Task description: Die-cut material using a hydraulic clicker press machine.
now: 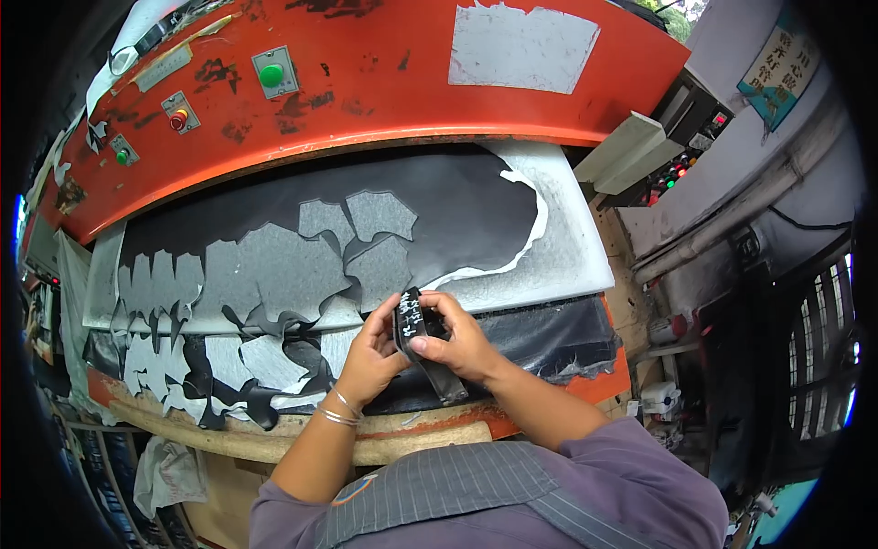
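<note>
Black piece point(408, 320), white-marked, clasped in the curled fingers point(380, 316) of left hand point(370, 355) and right hand point(465, 346), over the near edge of the white board point(574, 229). Could slip from a loosened grip, or snag jagged edges of the dark sheet point(457, 201) if lowered carelessly. Counted: one clasped piece, one sheet, one board, two green buttons point(272, 75), one red button point(179, 119).

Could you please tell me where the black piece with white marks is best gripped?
Probably grip the black piece by its upper sides, left hand from the left, right hand from the right: its narrow lower end slants out below.
</note>
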Demonstrator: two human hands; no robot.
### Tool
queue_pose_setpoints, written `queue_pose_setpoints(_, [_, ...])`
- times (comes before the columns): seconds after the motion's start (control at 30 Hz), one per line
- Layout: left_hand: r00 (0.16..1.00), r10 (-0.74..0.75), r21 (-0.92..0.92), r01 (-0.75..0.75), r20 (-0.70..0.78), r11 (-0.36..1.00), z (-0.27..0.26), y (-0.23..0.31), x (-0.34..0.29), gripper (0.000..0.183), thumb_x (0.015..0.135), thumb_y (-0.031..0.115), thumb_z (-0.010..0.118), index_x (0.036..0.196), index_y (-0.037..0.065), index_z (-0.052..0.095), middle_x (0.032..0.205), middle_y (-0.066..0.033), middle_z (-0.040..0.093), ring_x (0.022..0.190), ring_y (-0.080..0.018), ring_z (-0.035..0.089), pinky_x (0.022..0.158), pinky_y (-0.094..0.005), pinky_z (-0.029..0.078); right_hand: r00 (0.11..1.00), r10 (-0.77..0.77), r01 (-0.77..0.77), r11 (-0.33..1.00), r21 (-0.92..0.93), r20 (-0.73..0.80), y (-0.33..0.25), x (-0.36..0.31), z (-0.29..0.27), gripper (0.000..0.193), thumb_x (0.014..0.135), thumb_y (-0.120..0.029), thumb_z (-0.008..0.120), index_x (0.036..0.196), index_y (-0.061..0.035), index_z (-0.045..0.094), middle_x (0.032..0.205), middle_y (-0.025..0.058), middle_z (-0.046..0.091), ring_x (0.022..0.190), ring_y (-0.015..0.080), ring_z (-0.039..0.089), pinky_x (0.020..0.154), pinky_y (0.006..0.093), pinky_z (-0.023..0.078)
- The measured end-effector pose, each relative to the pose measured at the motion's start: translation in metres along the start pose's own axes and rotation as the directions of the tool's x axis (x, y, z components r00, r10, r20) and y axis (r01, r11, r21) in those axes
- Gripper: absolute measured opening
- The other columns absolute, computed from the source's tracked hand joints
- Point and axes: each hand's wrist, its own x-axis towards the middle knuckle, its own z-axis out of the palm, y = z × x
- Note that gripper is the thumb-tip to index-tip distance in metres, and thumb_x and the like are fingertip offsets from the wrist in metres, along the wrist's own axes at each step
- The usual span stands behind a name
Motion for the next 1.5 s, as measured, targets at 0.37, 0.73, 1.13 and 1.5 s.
queue_pose_setpoints(0.37, [0.973,0.024,-0.258,-0.085,-0.231,0.962,-0.015,-0.025,-0.028,0.050,0.077,-0.003,0.071,0.122,0.002,0.049,0.128,-0.0101,0.048,0.116,-0.0191,0.052,0.097,-0.0309,0.045,0.987,0.119,-0.132,0.984,0.120,0.105,0.014,-0.011,0.019,0.066,0.069,-0.040,0.083,0.113,-0.0012,0.052,0.135,0.0254,0.040,0.128,0.0339,0.040,0.106,0.0394,0.032])
queue_pose_setpoints(0.73, [0.991,-0.114,0.840,0.119,-0.068,0.530,-0.053,0.033,-0.035,0.029,0.077,0.023,0.075,0.095,0.003,0.063,0.088,-0.0118,0.060,0.082,-0.0271,0.058,0.076,-0.0353,0.046,0.903,0.041,-0.362,0.609,-0.706,-0.428,-0.024,0.098,-0.050,0.064,0.065,-0.055,0.074,0.092,-0.0006,0.057,0.114,0.0254,0.047,0.112,0.0392,0.047,0.092,0.0433,0.044])
queue_pose_setpoints(1.13, [0.954,0.300,0.918,-0.120,0.001,0.379,-0.003,-0.033,0.062,0.053,0.084,0.026,0.066,0.127,0.001,0.047,0.137,-0.0190,0.048,0.135,-0.0316,0.037,0.113,-0.0470,0.021,0.998,-0.033,-0.037,0.450,-0.892,-0.057,0.025,0.090,-0.109,0.074,0.058,-0.051,0.082,0.114,-0.0079,0.061,0.133,0.0196,0.050,0.138,0.0363,0.031,0.107,0.0478,0.027])
queue_pose_setpoints(1.5, [0.944,0.326,0.895,-0.185,0.047,0.405,-0.011,-0.034,0.068,0.048,0.082,0.025,0.066,0.121,0.002,0.049,0.137,-0.0194,0.050,0.135,-0.0315,0.038,0.113,-0.0469,0.022,0.976,-0.217,0.090,0.369,-0.925,0.008,0.042,0.088,-0.109,0.075,0.056,-0.055,0.082,0.110,-0.0075,0.060,0.122,0.0197,0.057,0.135,0.0371,0.037,0.108,0.0527,0.023])
